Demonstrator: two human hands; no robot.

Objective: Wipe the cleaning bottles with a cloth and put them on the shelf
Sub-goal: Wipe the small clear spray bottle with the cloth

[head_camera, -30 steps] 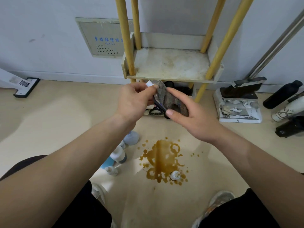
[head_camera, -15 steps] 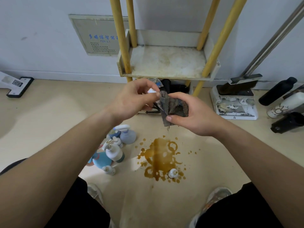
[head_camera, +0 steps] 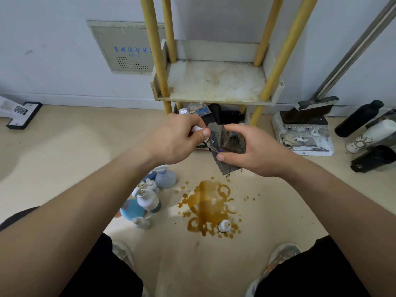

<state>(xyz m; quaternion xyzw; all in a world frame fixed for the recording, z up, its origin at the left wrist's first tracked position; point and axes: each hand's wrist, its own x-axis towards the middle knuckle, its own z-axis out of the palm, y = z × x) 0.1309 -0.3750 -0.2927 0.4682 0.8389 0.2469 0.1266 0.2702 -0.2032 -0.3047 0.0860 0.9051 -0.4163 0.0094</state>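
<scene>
My left hand is curled tight, pinching a small white-capped bottle. My right hand grips a frayed dark grey cloth bunched round it, so the bottle's mostly hidden.

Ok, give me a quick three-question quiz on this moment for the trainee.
1. True or false: a bottle stands on the stained board of the shelf.
2. Which hand grips the cloth? A) left B) right C) neither
3. What stands in the brown spill on the floor?

Key:
1. False; no bottle is on it.
2. B, the right hand; the left hand pinches a small white thing.
3. A small white bottle.
</scene>
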